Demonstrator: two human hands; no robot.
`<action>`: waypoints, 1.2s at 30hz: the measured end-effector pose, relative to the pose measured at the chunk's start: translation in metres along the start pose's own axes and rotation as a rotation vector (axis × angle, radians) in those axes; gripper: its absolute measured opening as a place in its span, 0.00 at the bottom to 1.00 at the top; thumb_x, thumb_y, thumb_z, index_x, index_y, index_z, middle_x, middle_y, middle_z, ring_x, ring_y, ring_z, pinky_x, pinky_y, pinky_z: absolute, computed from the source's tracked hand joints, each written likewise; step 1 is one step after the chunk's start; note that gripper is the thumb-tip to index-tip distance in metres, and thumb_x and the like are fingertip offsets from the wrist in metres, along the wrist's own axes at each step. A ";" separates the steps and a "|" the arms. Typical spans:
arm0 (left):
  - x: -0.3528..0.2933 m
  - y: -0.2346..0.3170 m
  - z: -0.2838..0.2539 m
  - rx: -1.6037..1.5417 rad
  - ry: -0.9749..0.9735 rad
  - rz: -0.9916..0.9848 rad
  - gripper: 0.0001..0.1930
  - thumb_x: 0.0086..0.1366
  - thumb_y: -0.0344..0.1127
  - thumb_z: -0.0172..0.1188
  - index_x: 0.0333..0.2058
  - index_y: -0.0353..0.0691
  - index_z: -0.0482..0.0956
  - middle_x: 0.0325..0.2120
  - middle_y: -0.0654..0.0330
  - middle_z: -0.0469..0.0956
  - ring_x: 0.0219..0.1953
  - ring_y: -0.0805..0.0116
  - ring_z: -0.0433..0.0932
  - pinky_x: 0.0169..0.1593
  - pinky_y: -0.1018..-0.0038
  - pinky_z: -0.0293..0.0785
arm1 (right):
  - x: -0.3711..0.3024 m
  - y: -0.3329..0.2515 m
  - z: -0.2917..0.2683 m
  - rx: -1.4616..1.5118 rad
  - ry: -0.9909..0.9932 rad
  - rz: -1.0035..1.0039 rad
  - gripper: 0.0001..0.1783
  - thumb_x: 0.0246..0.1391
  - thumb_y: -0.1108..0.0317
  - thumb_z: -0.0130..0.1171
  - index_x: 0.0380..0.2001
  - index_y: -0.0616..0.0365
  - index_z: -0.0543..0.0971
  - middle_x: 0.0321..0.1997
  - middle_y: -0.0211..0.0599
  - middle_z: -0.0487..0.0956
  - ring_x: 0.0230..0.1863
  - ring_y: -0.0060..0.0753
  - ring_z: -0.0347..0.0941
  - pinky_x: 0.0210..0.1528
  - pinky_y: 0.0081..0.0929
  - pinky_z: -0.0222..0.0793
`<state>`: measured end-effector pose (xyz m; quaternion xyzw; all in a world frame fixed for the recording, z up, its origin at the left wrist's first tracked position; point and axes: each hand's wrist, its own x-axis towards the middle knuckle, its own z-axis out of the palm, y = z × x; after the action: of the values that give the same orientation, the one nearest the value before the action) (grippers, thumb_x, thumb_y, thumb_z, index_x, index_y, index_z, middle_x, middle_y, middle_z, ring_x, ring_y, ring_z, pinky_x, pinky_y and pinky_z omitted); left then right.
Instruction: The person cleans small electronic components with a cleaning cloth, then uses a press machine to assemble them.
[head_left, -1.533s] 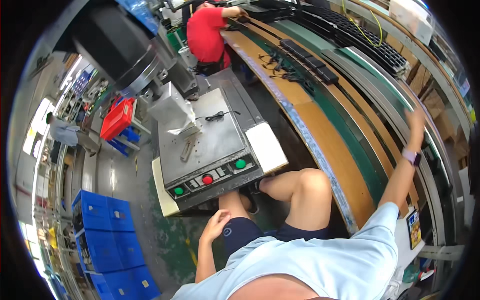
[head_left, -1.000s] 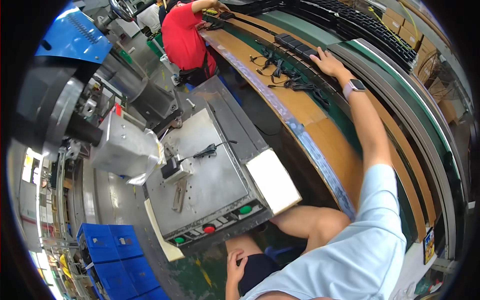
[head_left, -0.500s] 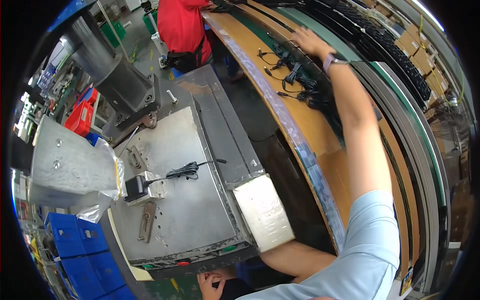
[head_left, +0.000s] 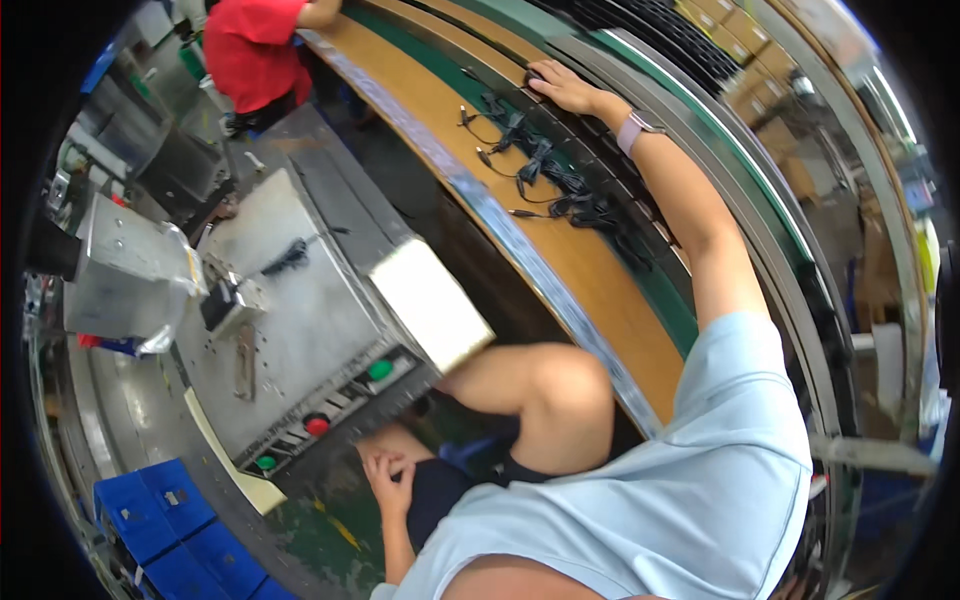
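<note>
My right hand (head_left: 566, 88) reaches far over the belt, its fingers bent over a black power adapter (head_left: 533, 77) at the far end of a row of dark adapters (head_left: 622, 172). Beside this row lie bundled black cords (head_left: 555, 180), their plugs pointing toward the bench edge. Low in the view, my left hand (head_left: 388, 476) rests on my thigh, fingers laid out and holding nothing. On the machine's metal plate, another black adapter (head_left: 222, 303) sits in a block-shaped fixture (head_left: 246, 297). Its tied cord (head_left: 288, 258) stretches across the plate.
A metal press head (head_left: 135, 265) overhangs the plate's left side. Green and red buttons (head_left: 316, 427) line the machine's front. Blue bins (head_left: 150, 505) stand at lower left. A person in red (head_left: 255, 55) works at the far end of the wooden bench edge (head_left: 590, 335).
My view has swung, so the machine and bench appear shifted left. My right hand's fingers now bend over an adapter at the row's end. The left hand stays on my thigh.
</note>
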<state>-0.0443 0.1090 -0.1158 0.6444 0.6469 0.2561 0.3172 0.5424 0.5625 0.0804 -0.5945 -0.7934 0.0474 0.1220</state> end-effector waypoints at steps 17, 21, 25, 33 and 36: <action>-0.005 -0.011 -0.002 0.097 0.013 0.139 0.06 0.57 0.31 0.61 0.33 0.40 0.77 0.40 0.59 0.73 0.43 0.58 0.71 0.49 0.68 0.67 | -0.322 -0.017 -0.038 -0.278 0.165 0.708 0.27 0.63 0.55 0.43 0.33 0.74 0.78 0.38 0.61 0.80 0.40 0.64 0.75 0.45 0.47 0.70; -0.002 -0.013 -0.005 -0.022 -0.052 0.078 0.04 0.57 0.31 0.61 0.32 0.39 0.77 0.39 0.59 0.73 0.41 0.58 0.72 0.49 0.69 0.67 | -0.314 0.003 -0.020 -0.388 0.349 0.568 0.30 0.63 0.52 0.42 0.31 0.74 0.78 0.37 0.62 0.80 0.42 0.66 0.74 0.46 0.48 0.69; -0.015 -0.021 0.005 -0.131 0.093 0.079 0.04 0.57 0.30 0.60 0.32 0.39 0.77 0.38 0.59 0.74 0.40 0.58 0.73 0.48 0.70 0.67 | -0.319 -0.012 -0.035 -0.264 0.143 0.651 0.31 0.64 0.51 0.40 0.32 0.73 0.78 0.38 0.61 0.80 0.42 0.67 0.74 0.48 0.48 0.68; -0.022 -0.004 0.008 0.089 0.156 0.124 0.05 0.58 0.30 0.59 0.34 0.39 0.77 0.38 0.60 0.74 0.41 0.59 0.73 0.49 0.70 0.67 | -0.324 0.013 -0.056 -0.245 0.088 0.610 0.31 0.64 0.49 0.43 0.33 0.71 0.79 0.34 0.53 0.81 0.35 0.55 0.76 0.45 0.43 0.69; -0.028 -0.006 0.001 0.016 0.118 0.095 0.05 0.57 0.29 0.59 0.34 0.40 0.77 0.38 0.60 0.74 0.41 0.59 0.72 0.51 0.69 0.65 | -0.335 -0.002 -0.074 0.493 -0.110 0.869 0.24 0.62 0.52 0.51 0.39 0.66 0.80 0.32 0.40 0.79 0.34 0.36 0.75 0.42 0.32 0.70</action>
<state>-0.0489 0.0809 -0.1184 0.6606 0.6352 0.3034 0.2608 0.6475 0.2364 0.1067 -0.8201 -0.4430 0.3109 0.1859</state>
